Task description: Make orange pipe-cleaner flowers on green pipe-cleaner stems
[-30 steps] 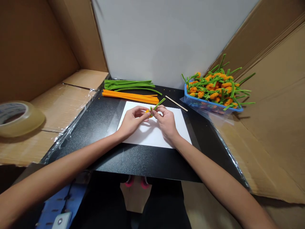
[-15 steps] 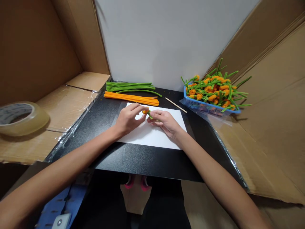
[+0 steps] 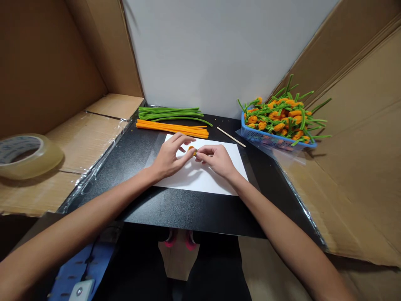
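Observation:
A small orange pipe-cleaner piece (image 3: 191, 148) with a bit of green at its right end is between my two hands, above a white sheet of paper (image 3: 184, 182). My left hand (image 3: 173, 156) steadies its orange part against the thumb, with the upper fingers lifted and spread. My right hand (image 3: 216, 159) pinches its green end between thumb and index finger, hiding most of the green. Beyond the hands lie a bundle of orange pipe cleaners (image 3: 172, 128) and a bundle of green pipe cleaners (image 3: 171, 113).
At the back right, a blue basket (image 3: 266, 137) is heaped with similar orange-and-green pieces. A thin wooden stick (image 3: 231, 137) rests beside the paper on the black table (image 3: 188, 211). A tape roll (image 3: 46, 156) sits on cardboard at left. Cardboard walls (image 3: 354, 125) stand at both sides.
The small piece has turned, so its green stem no longer hangs visibly downward. My right fingers have closed around the green end, while my left index finger has lifted from the orange part.

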Demonstrator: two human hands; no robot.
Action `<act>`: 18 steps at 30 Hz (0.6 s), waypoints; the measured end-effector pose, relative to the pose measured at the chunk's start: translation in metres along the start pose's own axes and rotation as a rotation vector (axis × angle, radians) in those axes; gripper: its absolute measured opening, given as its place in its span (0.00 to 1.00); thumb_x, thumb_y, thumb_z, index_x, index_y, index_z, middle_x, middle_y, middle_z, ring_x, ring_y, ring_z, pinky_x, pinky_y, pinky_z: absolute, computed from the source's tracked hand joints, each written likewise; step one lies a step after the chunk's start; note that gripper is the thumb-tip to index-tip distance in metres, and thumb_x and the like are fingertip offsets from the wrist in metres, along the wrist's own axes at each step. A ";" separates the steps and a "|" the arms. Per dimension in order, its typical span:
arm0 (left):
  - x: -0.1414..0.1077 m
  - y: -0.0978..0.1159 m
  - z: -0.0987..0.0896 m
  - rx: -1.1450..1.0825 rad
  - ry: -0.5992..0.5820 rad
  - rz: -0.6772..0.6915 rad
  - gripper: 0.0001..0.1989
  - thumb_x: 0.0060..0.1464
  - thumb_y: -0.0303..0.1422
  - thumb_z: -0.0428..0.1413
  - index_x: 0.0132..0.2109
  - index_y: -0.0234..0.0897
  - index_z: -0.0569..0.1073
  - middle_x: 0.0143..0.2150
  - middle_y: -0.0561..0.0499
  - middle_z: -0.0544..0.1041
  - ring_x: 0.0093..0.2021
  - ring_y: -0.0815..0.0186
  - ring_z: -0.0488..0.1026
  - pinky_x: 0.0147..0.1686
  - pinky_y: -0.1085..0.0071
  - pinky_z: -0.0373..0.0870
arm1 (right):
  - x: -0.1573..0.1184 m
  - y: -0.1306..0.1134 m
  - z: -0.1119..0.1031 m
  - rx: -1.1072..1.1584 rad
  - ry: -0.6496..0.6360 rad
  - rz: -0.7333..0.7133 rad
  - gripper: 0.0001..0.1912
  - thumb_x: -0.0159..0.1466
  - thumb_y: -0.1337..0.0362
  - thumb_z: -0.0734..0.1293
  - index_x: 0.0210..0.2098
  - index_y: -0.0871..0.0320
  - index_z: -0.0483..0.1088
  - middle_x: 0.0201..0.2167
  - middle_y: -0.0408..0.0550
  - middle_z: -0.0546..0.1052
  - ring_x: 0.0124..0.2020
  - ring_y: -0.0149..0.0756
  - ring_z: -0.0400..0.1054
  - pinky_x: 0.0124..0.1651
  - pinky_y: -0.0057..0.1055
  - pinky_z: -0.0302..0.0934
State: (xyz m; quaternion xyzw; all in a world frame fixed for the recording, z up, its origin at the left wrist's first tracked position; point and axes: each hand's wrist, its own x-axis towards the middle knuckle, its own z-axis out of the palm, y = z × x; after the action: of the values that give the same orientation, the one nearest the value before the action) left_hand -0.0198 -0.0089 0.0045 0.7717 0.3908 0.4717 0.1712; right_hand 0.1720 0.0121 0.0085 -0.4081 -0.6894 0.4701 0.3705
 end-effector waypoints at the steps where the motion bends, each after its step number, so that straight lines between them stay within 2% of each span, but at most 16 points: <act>1: 0.001 0.002 0.000 -0.059 -0.009 -0.060 0.13 0.62 0.40 0.54 0.48 0.38 0.77 0.45 0.46 0.76 0.43 0.63 0.73 0.38 0.72 0.72 | -0.001 -0.001 0.000 -0.054 -0.003 -0.044 0.09 0.57 0.60 0.70 0.29 0.59 0.78 0.26 0.48 0.79 0.29 0.35 0.72 0.34 0.32 0.64; 3: 0.002 0.004 0.002 -0.195 -0.059 -0.181 0.18 0.64 0.45 0.51 0.42 0.37 0.78 0.39 0.47 0.77 0.38 0.64 0.74 0.33 0.74 0.70 | -0.003 -0.003 0.001 -0.134 0.005 -0.097 0.08 0.58 0.62 0.69 0.29 0.59 0.79 0.26 0.47 0.80 0.29 0.35 0.72 0.35 0.31 0.64; 5: 0.003 0.005 0.004 -0.289 -0.088 -0.265 0.21 0.63 0.49 0.51 0.36 0.36 0.77 0.30 0.50 0.75 0.29 0.67 0.71 0.27 0.75 0.67 | -0.004 -0.004 0.004 -0.168 0.010 -0.089 0.08 0.58 0.63 0.68 0.29 0.59 0.79 0.25 0.46 0.79 0.27 0.34 0.72 0.35 0.31 0.64; 8: 0.003 0.002 0.010 -0.315 -0.054 -0.311 0.24 0.58 0.53 0.55 0.28 0.36 0.72 0.23 0.54 0.70 0.23 0.71 0.65 0.25 0.75 0.62 | -0.006 -0.004 0.008 -0.151 0.010 -0.032 0.08 0.58 0.63 0.68 0.29 0.59 0.79 0.22 0.45 0.78 0.24 0.33 0.71 0.34 0.31 0.64; 10: 0.002 -0.001 0.013 -0.350 -0.046 -0.338 0.28 0.58 0.56 0.53 0.24 0.36 0.68 0.21 0.55 0.65 0.22 0.72 0.61 0.23 0.75 0.59 | -0.006 -0.006 0.010 -0.120 -0.037 -0.022 0.08 0.58 0.63 0.68 0.30 0.59 0.78 0.23 0.44 0.77 0.24 0.32 0.70 0.34 0.31 0.64; 14: 0.001 -0.006 0.018 -0.552 -0.066 -0.507 0.33 0.56 0.62 0.49 0.21 0.38 0.63 0.17 0.55 0.60 0.18 0.72 0.56 0.19 0.74 0.53 | -0.007 -0.013 0.009 -0.104 -0.170 -0.084 0.08 0.59 0.62 0.68 0.30 0.59 0.78 0.24 0.43 0.77 0.26 0.32 0.70 0.34 0.30 0.63; 16: 0.000 -0.006 0.020 -0.673 -0.066 -0.595 0.33 0.54 0.65 0.48 0.22 0.39 0.62 0.17 0.55 0.59 0.16 0.72 0.55 0.18 0.74 0.52 | -0.008 -0.015 0.009 -0.134 -0.150 -0.107 0.08 0.60 0.62 0.68 0.29 0.58 0.78 0.24 0.43 0.77 0.26 0.31 0.69 0.34 0.29 0.62; 18: 0.001 -0.004 0.021 -0.723 -0.058 -0.614 0.33 0.52 0.66 0.49 0.23 0.39 0.63 0.17 0.56 0.60 0.16 0.72 0.55 0.17 0.74 0.50 | -0.009 -0.015 0.008 -0.152 -0.117 -0.102 0.08 0.60 0.62 0.68 0.29 0.58 0.77 0.23 0.43 0.76 0.25 0.31 0.69 0.32 0.29 0.63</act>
State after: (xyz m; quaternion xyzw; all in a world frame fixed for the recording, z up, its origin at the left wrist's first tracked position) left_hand -0.0036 -0.0036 -0.0082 0.5244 0.4066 0.4832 0.5711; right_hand 0.1646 -0.0019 0.0191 -0.3712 -0.7633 0.4200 0.3212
